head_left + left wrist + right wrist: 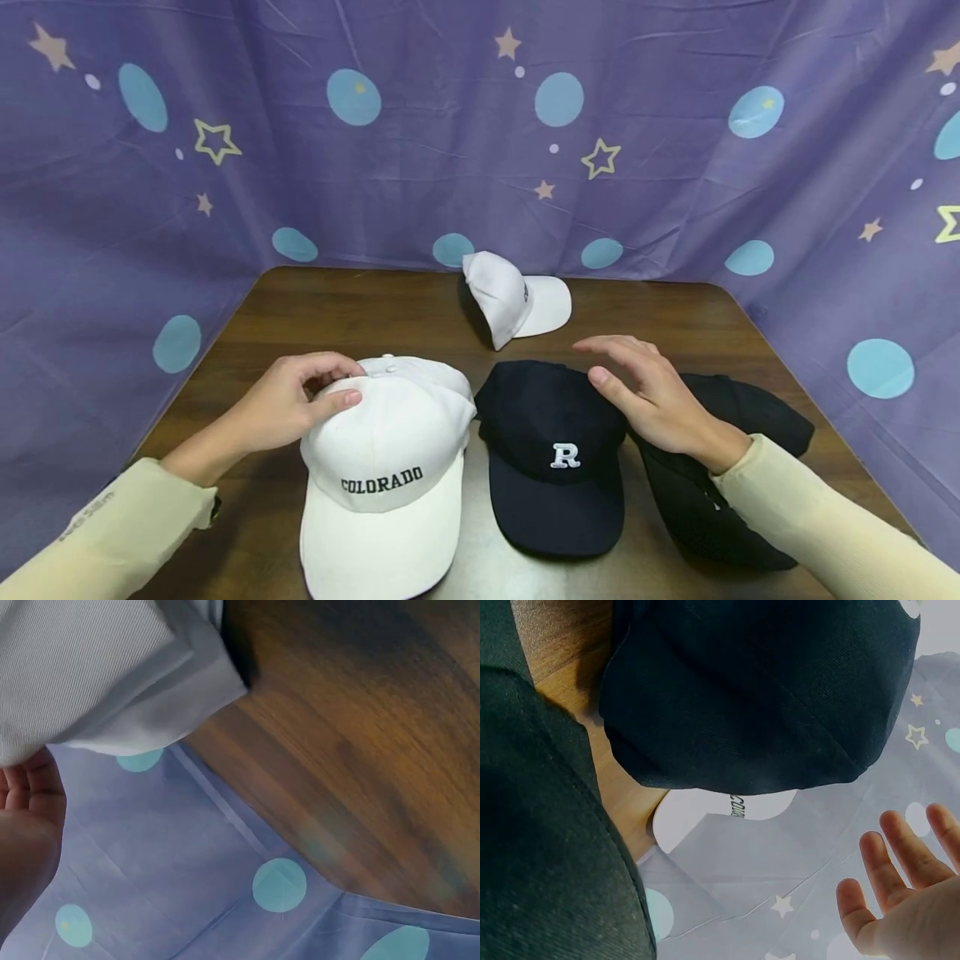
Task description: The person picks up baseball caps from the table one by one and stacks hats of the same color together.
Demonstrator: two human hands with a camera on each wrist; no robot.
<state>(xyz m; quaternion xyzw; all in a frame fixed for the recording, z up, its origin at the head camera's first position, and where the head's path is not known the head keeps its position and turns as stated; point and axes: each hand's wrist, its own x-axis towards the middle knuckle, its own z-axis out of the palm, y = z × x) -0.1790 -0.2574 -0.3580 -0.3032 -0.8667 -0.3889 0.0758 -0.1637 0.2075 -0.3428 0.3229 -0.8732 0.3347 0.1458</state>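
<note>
A white baseball cap [390, 442] with COLORADO across its front stands at the near left. My left hand [288, 402] pinches the top of its crown, thumb on the front panel and fingers behind; the left wrist view shows the pale cap fabric [82, 675] above curled fingers. Beside it on the right lies a navy cap [547, 412] with a white letter R. Over that cap's right edge hovers my right hand [652, 396], fingers loosely spread and holding nothing. A black cap [757, 417] lies to the right, partly hidden by the right hand and forearm.
Toward the back of the brown wooden table [360, 308] lies another white cap [498, 292], tipped with its brim to the right. A purple curtain [465, 183] with stars and blue spots hangs along the table's back and sides.
</note>
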